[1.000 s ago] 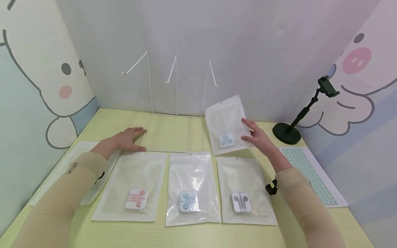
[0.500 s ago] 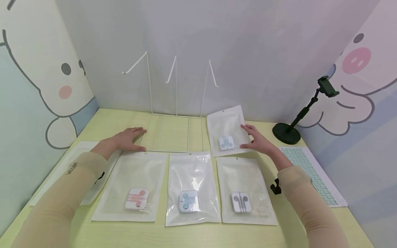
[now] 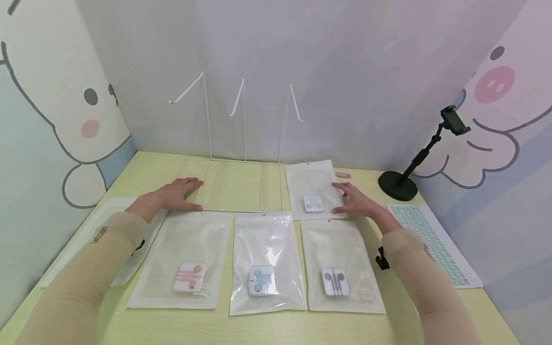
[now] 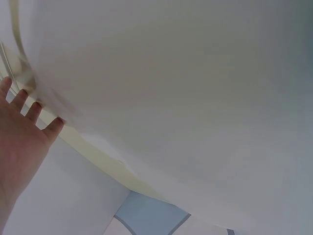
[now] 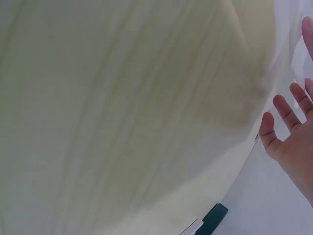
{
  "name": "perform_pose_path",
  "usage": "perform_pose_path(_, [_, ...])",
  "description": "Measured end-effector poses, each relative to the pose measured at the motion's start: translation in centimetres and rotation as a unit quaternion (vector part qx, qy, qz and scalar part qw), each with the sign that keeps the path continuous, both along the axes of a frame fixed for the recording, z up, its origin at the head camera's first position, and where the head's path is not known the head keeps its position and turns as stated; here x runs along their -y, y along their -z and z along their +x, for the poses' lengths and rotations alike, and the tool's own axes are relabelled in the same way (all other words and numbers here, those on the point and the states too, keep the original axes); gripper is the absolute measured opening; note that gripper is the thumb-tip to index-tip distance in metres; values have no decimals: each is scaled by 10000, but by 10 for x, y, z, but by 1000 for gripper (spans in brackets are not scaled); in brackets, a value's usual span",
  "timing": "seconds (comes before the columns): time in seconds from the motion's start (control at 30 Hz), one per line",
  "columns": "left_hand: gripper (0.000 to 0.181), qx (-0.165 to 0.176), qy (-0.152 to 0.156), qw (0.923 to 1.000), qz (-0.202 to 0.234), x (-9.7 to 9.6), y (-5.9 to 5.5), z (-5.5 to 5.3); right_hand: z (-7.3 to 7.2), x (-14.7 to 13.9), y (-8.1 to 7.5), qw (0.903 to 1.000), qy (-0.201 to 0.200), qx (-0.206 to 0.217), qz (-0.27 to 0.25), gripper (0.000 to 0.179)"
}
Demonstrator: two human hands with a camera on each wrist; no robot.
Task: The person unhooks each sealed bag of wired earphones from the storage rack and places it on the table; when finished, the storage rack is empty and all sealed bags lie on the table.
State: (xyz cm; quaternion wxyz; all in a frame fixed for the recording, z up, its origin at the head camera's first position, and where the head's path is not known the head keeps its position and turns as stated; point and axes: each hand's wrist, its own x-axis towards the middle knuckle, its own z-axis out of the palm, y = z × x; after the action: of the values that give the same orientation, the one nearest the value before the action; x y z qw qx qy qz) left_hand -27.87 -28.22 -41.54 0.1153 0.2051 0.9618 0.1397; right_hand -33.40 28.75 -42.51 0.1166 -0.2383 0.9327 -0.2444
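Observation:
My left hand [image 3: 178, 194] rests with spread fingers at the left side of a white wire rack's base [image 3: 233, 209]. At the back right, a white zip bag [image 3: 309, 179] with a white earphone case [image 3: 313, 203] in it lies on the table beside the rack. My right hand [image 3: 355, 200] touches that bag's right edge, thumb and fingertips apart. Its fingers [image 5: 286, 112] look loosely spread in the right wrist view. In front lie bags of earphones: a pink set [image 3: 189, 276], a blue set [image 3: 261, 280] and a grey set [image 3: 336, 281].
Another white bag [image 3: 125, 268] lies partly under my left forearm. Three hooked prongs [image 3: 243, 96] rise from the rack's back. Behind my right hand is a small pink stick [image 3: 343, 175]. A black phone stand [image 3: 398, 186] and a keyboard [image 3: 431, 239] stand at the right.
The right hand has lowered the back-right bag from a tilted, raised position to flat on the table, straightening it. The pink stick behind it has come into view. The left hand stays put.

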Motion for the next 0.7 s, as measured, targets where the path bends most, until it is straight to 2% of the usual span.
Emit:
perform_pose_path(0.17, [92,8,-7,10000,-7,2,2,0,-6,2,5,9992,104,54,382,97])
perform_pose_path(0.37, [92,18,-17,10000,-5,2,3,0,-6,3,5,9978,217,150,603,96])
perform_pose_path(0.53, [92,10,-4,10000,-3,1,3,-1,-5,2,3,9971,317,204,661,93])
perform_pose_path(0.7, [91,47,26,10000,56,0,0,-2,-1,1,0,9980,311,88,543,92])
